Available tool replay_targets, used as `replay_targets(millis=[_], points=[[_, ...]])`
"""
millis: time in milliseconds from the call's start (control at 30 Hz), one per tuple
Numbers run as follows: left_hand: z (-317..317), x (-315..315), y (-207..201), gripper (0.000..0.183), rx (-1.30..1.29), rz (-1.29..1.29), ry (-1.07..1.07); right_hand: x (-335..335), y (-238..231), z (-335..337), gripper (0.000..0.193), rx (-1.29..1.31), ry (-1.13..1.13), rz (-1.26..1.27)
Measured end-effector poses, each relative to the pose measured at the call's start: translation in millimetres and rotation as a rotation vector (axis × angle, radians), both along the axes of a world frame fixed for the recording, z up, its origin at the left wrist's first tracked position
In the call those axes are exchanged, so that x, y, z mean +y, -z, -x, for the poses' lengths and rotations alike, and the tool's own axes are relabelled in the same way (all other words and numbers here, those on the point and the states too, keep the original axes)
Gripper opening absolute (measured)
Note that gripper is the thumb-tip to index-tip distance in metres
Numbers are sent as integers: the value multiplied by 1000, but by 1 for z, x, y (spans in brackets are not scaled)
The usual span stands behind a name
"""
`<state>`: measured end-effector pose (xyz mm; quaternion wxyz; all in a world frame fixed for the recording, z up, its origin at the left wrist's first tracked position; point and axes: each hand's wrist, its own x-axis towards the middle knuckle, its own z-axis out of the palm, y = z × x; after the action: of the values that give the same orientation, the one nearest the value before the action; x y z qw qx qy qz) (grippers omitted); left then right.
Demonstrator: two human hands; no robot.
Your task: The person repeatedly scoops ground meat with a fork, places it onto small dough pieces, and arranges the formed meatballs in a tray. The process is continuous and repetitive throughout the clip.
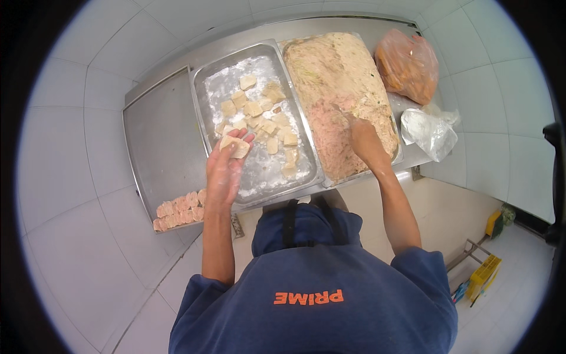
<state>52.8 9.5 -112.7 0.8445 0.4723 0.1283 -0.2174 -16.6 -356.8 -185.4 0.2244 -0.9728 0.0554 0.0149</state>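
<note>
On the fingers of my left hand point(226, 168) lies a pale square dumpling wrapper point(235, 146), held by the thumb. This hand is over the near left side of a floured metal tray point(265, 187), where several more wrappers point(253, 108) are scattered and partly stacked. My right hand point(365, 140) is at the surface of a large tray of pinkish minced filling point(328, 71). Its fingers are closed, and a thin tip, perhaps of a small tool, shows in front of them; what they hold is hard to make out.
At left, a flat metal tray point(162, 133) carries rows of pink filled pieces point(180, 210) along its near edge. An orange-filled plastic bag point(407, 65) and a clear bag with white contents point(429, 133) lie at right. Yellow-headed cleaning tools point(483, 277) stand on the floor.
</note>
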Motion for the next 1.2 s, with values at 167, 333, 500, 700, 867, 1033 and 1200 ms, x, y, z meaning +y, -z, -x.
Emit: replay_targets(millis=[167, 333, 500, 700, 867, 1033, 1200], points=[[6, -5, -15, 37, -62, 24, 13, 5, -3, -6, 33, 41, 26, 88], [9, -3, -19, 32, -57, 100, 40, 17, -25, 5, 37, 139, 26, -61], [13, -6, -30, 30, 35, 179, -12, 34, -87, 37, 41, 34, 61, -189], [19, -46, -64, 39, -14, 405, 166, 101, -142, 79, 40, -413, -32, -320], [46, -66, -104, 50, -9, 723, 215, 129, -148, 94, 48, -524, -112, -203], [53, -54, -123, 47, 8, 617, 181, 135, -145, 97, 55, -574, -49, -133], [50, -41, -122, 44, 29, 587, 110, 131, -144, 106, 54, -571, -92, -103]])
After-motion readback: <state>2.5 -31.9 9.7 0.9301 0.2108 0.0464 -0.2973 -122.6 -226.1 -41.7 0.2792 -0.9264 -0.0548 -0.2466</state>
